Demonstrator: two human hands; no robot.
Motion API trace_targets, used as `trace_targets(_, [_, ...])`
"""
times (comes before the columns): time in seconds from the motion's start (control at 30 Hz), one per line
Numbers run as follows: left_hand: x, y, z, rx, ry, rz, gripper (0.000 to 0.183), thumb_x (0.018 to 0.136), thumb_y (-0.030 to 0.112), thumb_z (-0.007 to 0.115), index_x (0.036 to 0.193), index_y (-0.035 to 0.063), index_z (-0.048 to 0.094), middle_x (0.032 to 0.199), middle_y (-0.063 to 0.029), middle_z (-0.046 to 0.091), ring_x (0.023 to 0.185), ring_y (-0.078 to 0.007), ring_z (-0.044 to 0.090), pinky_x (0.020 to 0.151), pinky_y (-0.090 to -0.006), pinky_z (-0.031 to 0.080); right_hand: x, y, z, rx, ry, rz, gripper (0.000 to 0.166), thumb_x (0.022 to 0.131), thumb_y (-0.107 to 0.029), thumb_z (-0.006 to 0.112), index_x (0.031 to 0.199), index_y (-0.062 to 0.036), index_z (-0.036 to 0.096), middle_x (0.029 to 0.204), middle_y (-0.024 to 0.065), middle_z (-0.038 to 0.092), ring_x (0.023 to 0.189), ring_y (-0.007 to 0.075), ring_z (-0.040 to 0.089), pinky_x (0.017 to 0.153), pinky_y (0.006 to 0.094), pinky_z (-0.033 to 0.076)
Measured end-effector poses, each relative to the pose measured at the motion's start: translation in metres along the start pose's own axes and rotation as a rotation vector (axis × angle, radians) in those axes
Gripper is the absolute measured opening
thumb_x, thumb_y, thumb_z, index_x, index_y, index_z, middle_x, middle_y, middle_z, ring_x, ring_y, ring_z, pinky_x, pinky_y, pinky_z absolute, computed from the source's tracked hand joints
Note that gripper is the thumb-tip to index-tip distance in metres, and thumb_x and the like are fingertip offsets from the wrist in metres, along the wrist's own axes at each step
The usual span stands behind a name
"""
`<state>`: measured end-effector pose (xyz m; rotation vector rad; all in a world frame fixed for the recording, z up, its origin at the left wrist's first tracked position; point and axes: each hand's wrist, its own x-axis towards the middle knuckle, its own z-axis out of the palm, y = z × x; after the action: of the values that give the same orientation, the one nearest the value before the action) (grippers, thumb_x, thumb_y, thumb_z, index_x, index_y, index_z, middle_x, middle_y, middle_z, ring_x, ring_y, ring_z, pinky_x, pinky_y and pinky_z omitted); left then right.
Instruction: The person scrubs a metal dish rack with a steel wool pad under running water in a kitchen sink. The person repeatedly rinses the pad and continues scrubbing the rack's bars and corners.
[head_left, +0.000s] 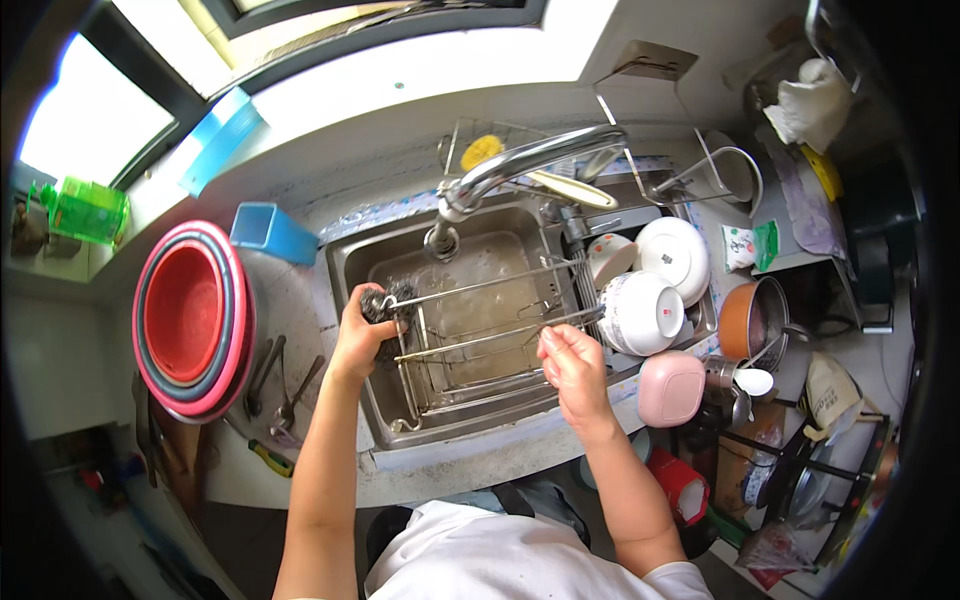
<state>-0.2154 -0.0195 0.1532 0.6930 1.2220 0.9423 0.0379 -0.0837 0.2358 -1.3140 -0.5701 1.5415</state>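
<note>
A wire rack (480, 345) of metal rods lies tilted over the left basin of a steel sink (347, 259), which holds cloudy water. My left hand (360, 330) presses a steel wool scourer (386, 300) around the rack's left corner. At the right part of the rack, my right hand (574, 371) has its fingers curled on the front rod. Above the basin arches a chrome faucet (540, 157). White bowls (641, 313) and a white plate (671, 259) stand over the right basin, just beyond the rack's right end.
Nested red and grey basins (187, 315) stand at the left near a blue plastic container (274, 232). Several spoons and a screwdriver (270, 457) lie on the left counter. A pink container (671, 388) and an orange pot (742, 319) stand at the right. A brush (574, 187) rests behind the sink.
</note>
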Motion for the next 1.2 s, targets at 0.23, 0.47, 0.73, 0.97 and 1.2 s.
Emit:
trace_targets(0.23, [0.024, -0.109, -0.057, -0.618, 0.118, -0.483, 0.022, 0.072, 0.001, 0.055, 0.094, 0.0017, 0.056, 0.081, -0.0098, 0.061, 0.073, -0.0221, 0.061, 0.066, -0.0362, 0.052, 0.002, 0.023, 0.018, 0.03, -0.007, 0.093, 0.022, 0.089, -0.008, 0.05, 0.068, -0.0024, 0.049, 0.057, 0.0001, 0.044, 0.04, 0.0036, 0.03, 0.039, 0.0192, 0.021])
trace_targets(0.47, [0.067, -0.185, -0.038, 0.508, 0.527, -0.119, 0.056, 0.069, 0.012, 0.071, 0.115, -0.0015, 0.042, 0.108, -0.0223, 0.052, 0.102, -0.0376, 0.052, 0.086, -0.0416, 0.043, -0.005, 0.01, 0.001, -0.005, 0.134, -0.039, 0.021, 0.088, -0.007, 0.05, 0.068, -0.003, 0.048, 0.057, -0.0004, 0.043, 0.041, 0.003, 0.028, 0.04, 0.0188, 0.021])
trace_targets(0.73, [0.061, -0.243, -0.015, 1.517, -0.161, 0.042, 0.051, 0.072, 0.018, 0.066, 0.117, 0.0053, 0.046, 0.118, -0.0199, 0.046, 0.109, -0.0349, 0.049, 0.086, -0.0429, 0.044, -0.011, -0.01, -0.009, -0.042, 0.301, -0.108, 0.028, 0.094, -0.018, 0.042, 0.066, -0.0098, 0.043, 0.042, -0.0069, 0.025, 0.034, 0.0039, 0.019, 0.037, 0.0218, 0.014])
trace_targets(0.97, [0.087, -0.225, -0.015, 1.201, -0.103, -0.153, 0.048, 0.073, 0.015, 0.059, 0.12, 0.0083, 0.049, 0.103, -0.0191, 0.06, 0.096, -0.0361, 0.058, 0.083, -0.042, 0.048, 0.001, -0.009, 0.017, -0.037, 0.306, -0.065, 0.028, 0.092, -0.015, 0.046, 0.066, -0.0072, 0.043, 0.045, -0.0051, 0.027, 0.037, 0.0046, 0.021, 0.039, 0.0222, 0.016])
trace_targets(1.2, [0.056, -0.142, -0.015, 0.83, 0.254, -0.183, 0.057, 0.067, 0.015, 0.066, 0.12, 0.0155, 0.044, 0.11, -0.0204, 0.051, 0.101, -0.039, 0.054, 0.087, -0.0424, 0.045, 0.003, 0.003, 0.023, -0.035, 0.363, -0.143, 0.03, 0.092, -0.016, 0.048, 0.064, -0.0073, 0.042, 0.048, -0.0045, 0.028, 0.04, 0.0046, 0.024, 0.04, 0.0212, 0.019])
